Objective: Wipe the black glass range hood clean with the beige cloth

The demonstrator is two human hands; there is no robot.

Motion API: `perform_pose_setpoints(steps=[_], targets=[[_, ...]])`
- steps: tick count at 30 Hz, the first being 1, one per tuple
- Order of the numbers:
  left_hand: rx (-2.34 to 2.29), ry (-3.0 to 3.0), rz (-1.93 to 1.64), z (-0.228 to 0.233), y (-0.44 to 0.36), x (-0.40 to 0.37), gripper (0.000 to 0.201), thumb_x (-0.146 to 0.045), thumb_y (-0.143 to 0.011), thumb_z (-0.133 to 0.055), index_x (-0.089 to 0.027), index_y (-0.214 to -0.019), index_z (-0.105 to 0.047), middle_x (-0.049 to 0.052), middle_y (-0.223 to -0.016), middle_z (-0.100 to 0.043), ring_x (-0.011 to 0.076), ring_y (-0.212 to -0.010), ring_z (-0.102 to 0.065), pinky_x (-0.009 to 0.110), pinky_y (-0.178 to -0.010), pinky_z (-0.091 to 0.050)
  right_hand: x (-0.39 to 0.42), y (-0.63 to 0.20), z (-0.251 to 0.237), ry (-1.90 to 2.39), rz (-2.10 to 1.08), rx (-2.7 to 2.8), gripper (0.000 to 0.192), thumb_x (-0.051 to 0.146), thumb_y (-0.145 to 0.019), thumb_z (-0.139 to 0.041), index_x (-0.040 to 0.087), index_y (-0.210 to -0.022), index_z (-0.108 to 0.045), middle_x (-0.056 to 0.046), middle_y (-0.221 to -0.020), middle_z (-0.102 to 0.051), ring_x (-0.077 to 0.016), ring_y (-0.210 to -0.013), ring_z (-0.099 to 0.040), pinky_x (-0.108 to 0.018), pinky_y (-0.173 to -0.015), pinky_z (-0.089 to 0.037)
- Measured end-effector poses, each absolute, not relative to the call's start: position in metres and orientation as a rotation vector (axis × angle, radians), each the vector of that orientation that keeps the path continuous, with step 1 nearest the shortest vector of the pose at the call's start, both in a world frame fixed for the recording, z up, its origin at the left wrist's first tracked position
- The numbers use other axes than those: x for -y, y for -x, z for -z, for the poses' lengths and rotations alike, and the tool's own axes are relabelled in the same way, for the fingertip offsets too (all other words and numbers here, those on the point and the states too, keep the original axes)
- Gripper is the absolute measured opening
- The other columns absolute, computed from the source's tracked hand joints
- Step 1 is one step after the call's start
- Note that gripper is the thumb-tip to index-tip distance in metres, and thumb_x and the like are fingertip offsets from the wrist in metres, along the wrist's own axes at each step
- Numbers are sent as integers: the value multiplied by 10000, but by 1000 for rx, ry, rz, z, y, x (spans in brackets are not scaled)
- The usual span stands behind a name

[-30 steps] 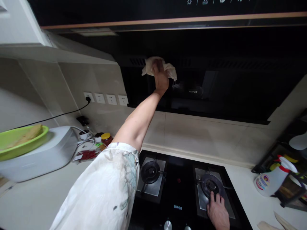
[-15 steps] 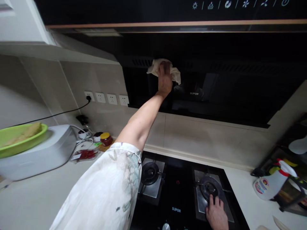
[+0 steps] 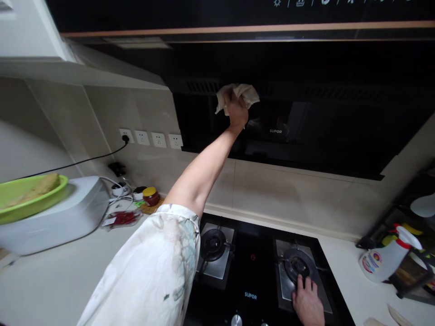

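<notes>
My left hand (image 3: 235, 112) is raised and grips a crumpled cream cloth (image 3: 242, 92), pressing it against the glossy black panel of the range hood (image 3: 326, 131). My arm in a pale patterned sleeve (image 3: 152, 271) stretches up from the lower left. My right hand (image 3: 307, 302) rests flat, fingers spread, on the right burner (image 3: 298, 266) of the black gas hob (image 3: 251, 276), holding nothing.
A left burner (image 3: 213, 244) sits beside my sleeve. A green bowl (image 3: 23, 197) lies on a white appliance (image 3: 57, 217) at the left, near wall sockets (image 3: 151, 139), a red jar (image 3: 151, 197) and a cable. A spray bottle (image 3: 387, 258) lies at the right.
My left hand has slid the cloth to the right along the hood panel and bunched it tighter. My right hand has stayed on the right burner.
</notes>
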State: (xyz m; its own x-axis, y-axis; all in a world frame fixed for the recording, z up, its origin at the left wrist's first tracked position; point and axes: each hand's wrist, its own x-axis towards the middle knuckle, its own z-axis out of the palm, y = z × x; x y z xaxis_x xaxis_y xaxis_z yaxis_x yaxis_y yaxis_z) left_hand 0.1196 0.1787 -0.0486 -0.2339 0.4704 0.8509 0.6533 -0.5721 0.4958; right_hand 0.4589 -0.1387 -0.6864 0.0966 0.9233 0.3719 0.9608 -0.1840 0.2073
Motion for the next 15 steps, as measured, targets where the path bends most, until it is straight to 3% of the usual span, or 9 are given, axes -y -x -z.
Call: perform_pose_setpoints(steps=[4,9,15], targets=[[1404,1868,1960,56,-135,-174,547,-337,-1135,-410,-287,-1676,-474,13,-1744,-452,209,-1710,-226,472,-1456,-246,139,-458,683,2291,627,1947,480,162,-988,-572,88,-1429,-750,-246,-1363,-684,-366,-1288,-649,-428,-1002,-618],[1380,1856,1939,64,-151,-164,631,-173,-1072,-420,-304,-1685,-483,25,-1689,-509,121,-1715,-204,361,-1469,-230,141,-453,677,2323,596,1944,473,155,-1027,-555,87,-1456,-742,-244,-1410,-667,-366,-1327,-631,-415,-1000,-613],[1347,1890,1916,56,-144,-154,652,-167,-1062,-450,-263,-1708,-459,56,-1669,-540,199,-1734,-168,505,-1486,-185,139,-453,682,2294,597,1927,478,154,-1007,-567,81,-1447,-737,-243,-1378,-677,-359,-1317,-635,-403,-975,-630]])
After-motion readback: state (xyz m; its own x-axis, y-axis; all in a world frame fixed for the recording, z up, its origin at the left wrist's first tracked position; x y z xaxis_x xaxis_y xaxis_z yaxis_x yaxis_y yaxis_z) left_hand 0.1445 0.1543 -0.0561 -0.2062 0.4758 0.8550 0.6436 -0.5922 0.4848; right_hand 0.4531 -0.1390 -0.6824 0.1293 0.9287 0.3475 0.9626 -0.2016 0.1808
